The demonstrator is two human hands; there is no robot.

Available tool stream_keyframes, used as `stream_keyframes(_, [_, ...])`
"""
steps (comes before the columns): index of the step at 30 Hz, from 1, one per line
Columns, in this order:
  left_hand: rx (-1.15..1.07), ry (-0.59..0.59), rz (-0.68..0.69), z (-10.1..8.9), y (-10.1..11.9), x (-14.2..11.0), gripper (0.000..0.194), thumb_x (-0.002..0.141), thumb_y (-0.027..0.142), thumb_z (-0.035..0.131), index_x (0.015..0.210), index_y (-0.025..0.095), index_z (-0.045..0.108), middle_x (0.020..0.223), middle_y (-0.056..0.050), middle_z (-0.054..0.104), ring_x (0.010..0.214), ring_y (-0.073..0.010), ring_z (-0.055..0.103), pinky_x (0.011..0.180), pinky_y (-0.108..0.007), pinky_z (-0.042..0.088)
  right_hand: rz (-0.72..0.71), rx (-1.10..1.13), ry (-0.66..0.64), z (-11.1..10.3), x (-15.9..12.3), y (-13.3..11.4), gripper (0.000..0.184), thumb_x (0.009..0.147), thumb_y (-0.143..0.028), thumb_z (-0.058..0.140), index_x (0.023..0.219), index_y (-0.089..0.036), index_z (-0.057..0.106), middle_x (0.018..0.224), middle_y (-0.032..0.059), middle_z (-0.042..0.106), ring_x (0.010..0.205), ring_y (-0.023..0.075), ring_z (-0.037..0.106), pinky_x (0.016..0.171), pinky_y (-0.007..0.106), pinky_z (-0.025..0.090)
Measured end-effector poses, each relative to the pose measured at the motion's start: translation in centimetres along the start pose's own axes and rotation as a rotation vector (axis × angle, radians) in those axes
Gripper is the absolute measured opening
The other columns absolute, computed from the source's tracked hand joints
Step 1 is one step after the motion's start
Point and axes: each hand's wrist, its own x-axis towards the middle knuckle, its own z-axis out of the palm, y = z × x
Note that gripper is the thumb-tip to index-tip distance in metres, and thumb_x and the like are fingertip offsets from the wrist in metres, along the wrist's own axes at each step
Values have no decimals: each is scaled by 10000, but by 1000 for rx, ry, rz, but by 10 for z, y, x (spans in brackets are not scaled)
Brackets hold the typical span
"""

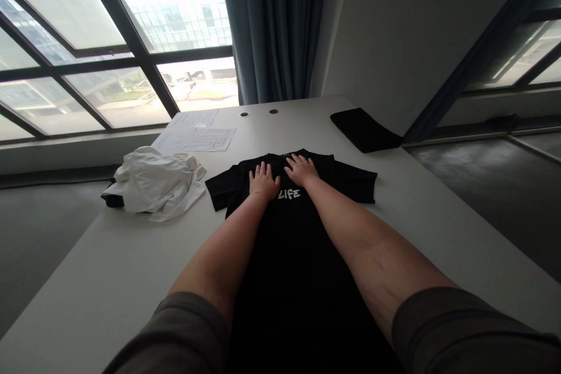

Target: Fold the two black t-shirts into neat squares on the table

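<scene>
A black T-shirt (293, 245) with white lettering on its chest lies spread on the table, collar away from me and sleeves out to both sides. My left hand (263, 182) rests flat on the upper left of its chest, fingers spread. On the other side of the lettering, just below the collar, my right hand (301, 170) lies flat with its fingers apart. Both palms press on the cloth and neither grips it. My forearms cover parts of the shirt's sides, and its lower end runs out of view toward me.
The white table (438, 257) carries a crumpled heap of white clothing (158, 181) at left. Printed papers (210, 139) lie behind it. A folded black cloth (364, 130) sits at the back right edge. Two round cable holes, a blue curtain (276, 29) and windows are beyond.
</scene>
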Motion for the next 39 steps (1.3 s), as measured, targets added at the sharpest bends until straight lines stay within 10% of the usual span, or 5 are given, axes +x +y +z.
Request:
stream_keyframes(12, [2,-81,-131,-2,-37,62,700,988,687,221,1642,444,283,1761,35,154,1614,-390,76,1252,-687,27,236,63,49,-7,-6,-4,675,1063,-564,222,1670,-275,271,1757,74,169,1596,334,148,1272,604,79])
stream_keyframes(17, [-6,-72,-169,0,-38,65,710,982,680,255,1646,431,279,1764,18,140,1614,-401,56,1241,-711,27,323,74,26,-8,-1,-4,743,1054,-571,180,1688,-183,197,1772,74,-24,1612,322,80,1288,554,76])
stream_keyframes(29, [-20,-58,-176,-1,-61,75,639,1016,518,289,1646,410,295,1762,-23,150,1617,-358,104,1224,-735,73,157,-19,-88,-20,-7,63,706,1060,-557,175,1688,-236,209,1766,7,97,1619,260,96,1303,498,85])
stream_keyframes(39, [-29,55,-125,0,-79,72,605,1007,433,344,1594,327,443,1723,-65,292,1585,-321,249,1250,-665,166,181,-46,-71,-16,-5,64,739,1047,-600,169,1693,-242,183,1771,29,67,1621,277,80,1300,500,90])
